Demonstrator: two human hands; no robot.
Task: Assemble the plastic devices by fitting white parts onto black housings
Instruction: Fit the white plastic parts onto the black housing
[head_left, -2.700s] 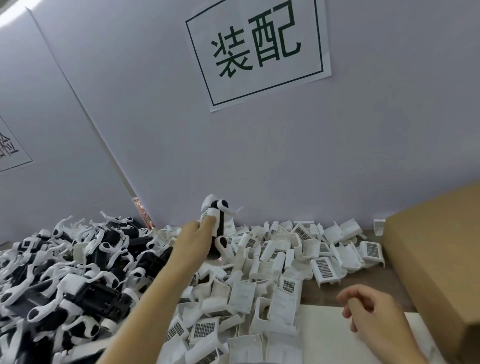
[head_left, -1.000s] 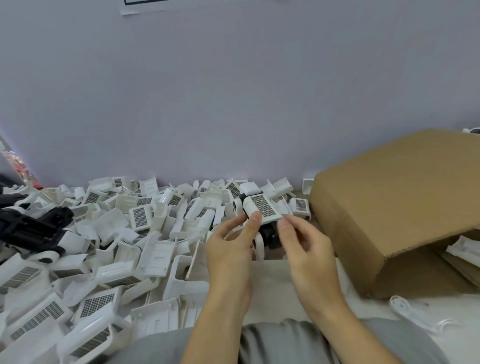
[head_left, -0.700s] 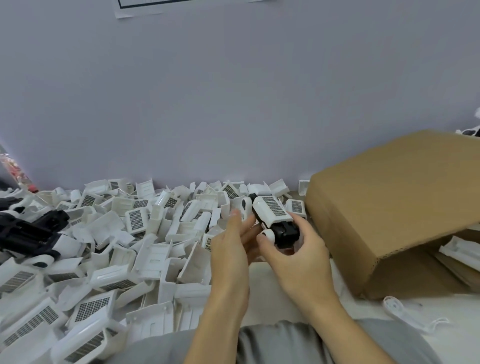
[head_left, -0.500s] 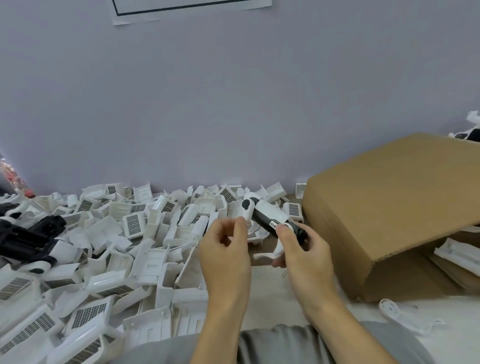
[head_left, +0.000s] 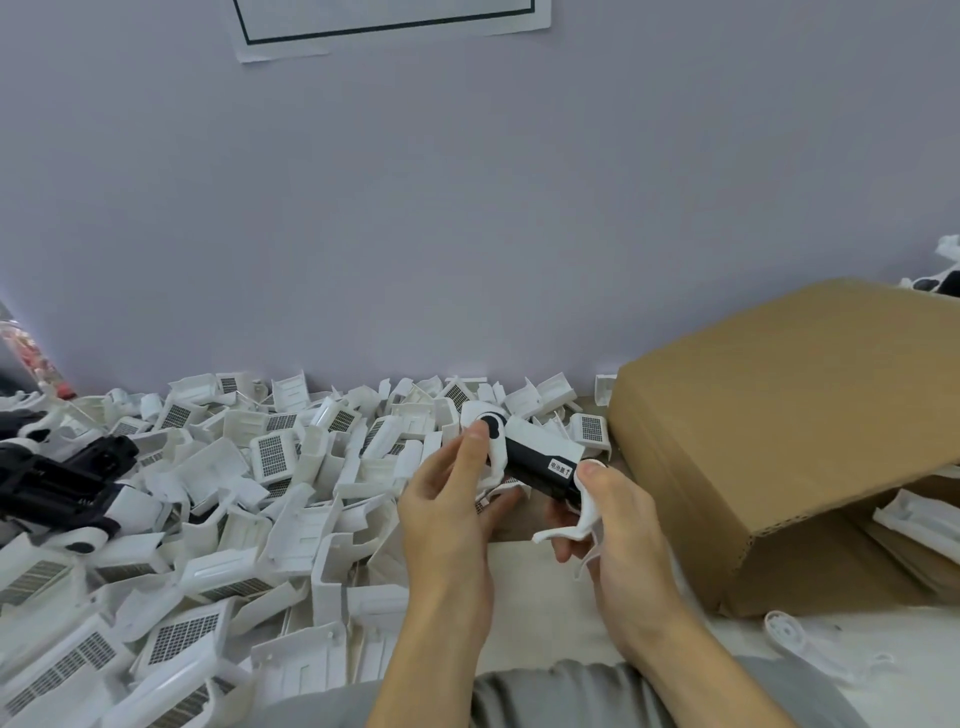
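At far left a heap of black housings (head_left: 62, 478), some already carrying white pieces, lies on the bench (head_left: 545, 597). Next to it sprawls a deep pile of loose white parts (head_left: 270, 499) with grilled faces, reaching back to the wall.

In the middle, raised just above the bench, is the device (head_left: 535, 460): a black body with a white cover along its top. The left hand (head_left: 447, 519) pinches its rounded white end, thumb on top, fingers curled beneath. The right hand (head_left: 618, 514) grips the other end, thumb pressed by the small label, fingers wrapped around a curved white arm hanging below.

It looks light, stiff and smooth, so likely to slip; the thin arm seems the fragile part. Holding the solid body at both ends seems safest.

To the right a cardboard box (head_left: 779, 441) crowds the right hand closely, leaving little elbow room. A stray white piece (head_left: 795, 636) lies before it.
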